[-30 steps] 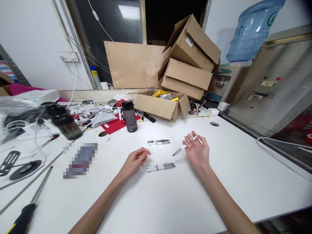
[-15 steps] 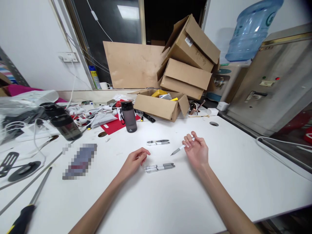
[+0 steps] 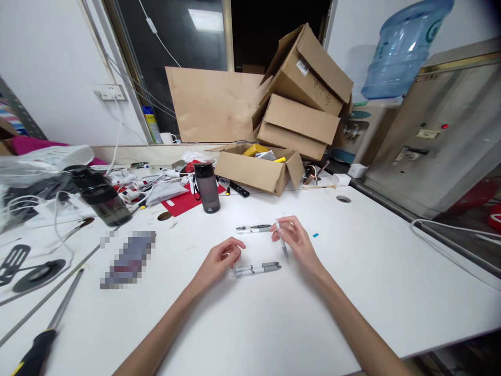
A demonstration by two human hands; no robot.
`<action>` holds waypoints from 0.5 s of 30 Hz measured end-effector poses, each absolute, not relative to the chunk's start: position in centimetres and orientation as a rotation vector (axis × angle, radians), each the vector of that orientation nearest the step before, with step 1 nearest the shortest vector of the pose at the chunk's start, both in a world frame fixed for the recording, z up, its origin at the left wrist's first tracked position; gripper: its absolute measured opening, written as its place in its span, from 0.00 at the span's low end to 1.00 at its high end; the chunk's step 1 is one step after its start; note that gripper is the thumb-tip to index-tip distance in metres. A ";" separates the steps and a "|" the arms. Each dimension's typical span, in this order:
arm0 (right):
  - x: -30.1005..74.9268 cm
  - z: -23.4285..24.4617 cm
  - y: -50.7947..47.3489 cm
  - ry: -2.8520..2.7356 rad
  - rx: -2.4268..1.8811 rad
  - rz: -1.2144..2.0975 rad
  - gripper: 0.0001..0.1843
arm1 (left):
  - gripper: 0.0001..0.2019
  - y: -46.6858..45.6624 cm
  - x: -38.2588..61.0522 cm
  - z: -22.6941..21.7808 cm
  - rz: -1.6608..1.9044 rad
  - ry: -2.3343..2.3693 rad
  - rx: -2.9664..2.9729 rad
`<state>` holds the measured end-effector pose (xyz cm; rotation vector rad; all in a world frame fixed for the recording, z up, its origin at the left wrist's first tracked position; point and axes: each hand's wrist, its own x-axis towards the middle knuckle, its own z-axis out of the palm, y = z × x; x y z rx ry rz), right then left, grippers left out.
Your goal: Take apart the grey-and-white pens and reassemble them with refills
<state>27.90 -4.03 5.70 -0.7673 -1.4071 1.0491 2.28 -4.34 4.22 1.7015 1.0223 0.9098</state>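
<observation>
The fingers (image 3: 230,250) of our left hand (image 3: 218,261) are curled together just above the clear end of the near pen (image 3: 256,269), which lies flat on the white counter (image 3: 274,324). This hand and this pen are at the same place as a moment ago. The far pen (image 3: 253,228) has not moved either.

The change is at the right. Our right hand (image 3: 296,241) has come in from the right side toward the middle. Its fingers are closed on a thin pen (image 3: 282,246), which pointed to the left before. Now it stands almost upright, tip down, between the two lying pens and close to the grey end of the near pen. We judge that the work now gathers at the pens in the middle. Where the hand was, a small blue scrap (image 3: 315,235) now shows on the counter.

A blurred patch (image 3: 127,258) at the left hides something flat. We cannot tell if the left fingers pinch anything small. The right fingers cover the right end of the far pen.
</observation>
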 end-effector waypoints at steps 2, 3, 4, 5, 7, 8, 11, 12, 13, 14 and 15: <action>27.5 5.6 -4.4 -1.576 -0.846 0.999 0.12 | 0.11 -4.4 2.4 4.2 0.915 0.981 1.696; 27.3 5.5 -4.5 -1.646 -0.874 0.969 0.13 | 0.12 -4.5 2.5 4.2 0.916 0.962 1.696; 27.2 5.4 -4.6 -1.709 -0.896 0.940 0.13 | 0.12 -4.5 2.5 4.1 0.917 0.945 1.697; 27.0 5.2 -4.7 -1.762 -0.912 0.917 0.13 | 0.13 -4.6 2.6 4.1 0.917 0.930 1.701; 26.8 5.0 -4.8 -1.836 -0.933 0.901 0.13 | 0.14 -4.7 2.8 4.0 0.909 0.908 1.706; 26.7 4.9 -4.8 -1.866 -0.941 0.907 0.13 | 0.15 -4.8 2.9 4.0 0.903 0.903 1.711; 26.4 4.8 -5.1 -1.935 -0.926 0.956 0.11 | 0.14 -5.2 3.3 4.1 0.891 0.917 1.760; 26.4 4.9 -5.2 -1.953 -0.915 0.974 0.10 | 0.13 -5.3 3.4 4.2 0.889 0.932 1.784; 26.3 5.0 -5.4 -1.968 -0.906 0.984 0.10 | 0.12 -5.4 3.5 4.2 0.887 0.948 1.807; 26.3 5.1 -5.5 -1.979 -0.904 0.986 0.09 | 0.12 -5.5 3.6 4.3 0.884 0.966 1.823; 26.3 5.2 -5.6 -1.986 -0.908 0.985 0.09 | 0.12 -5.5 3.7 4.4 0.881 0.982 1.832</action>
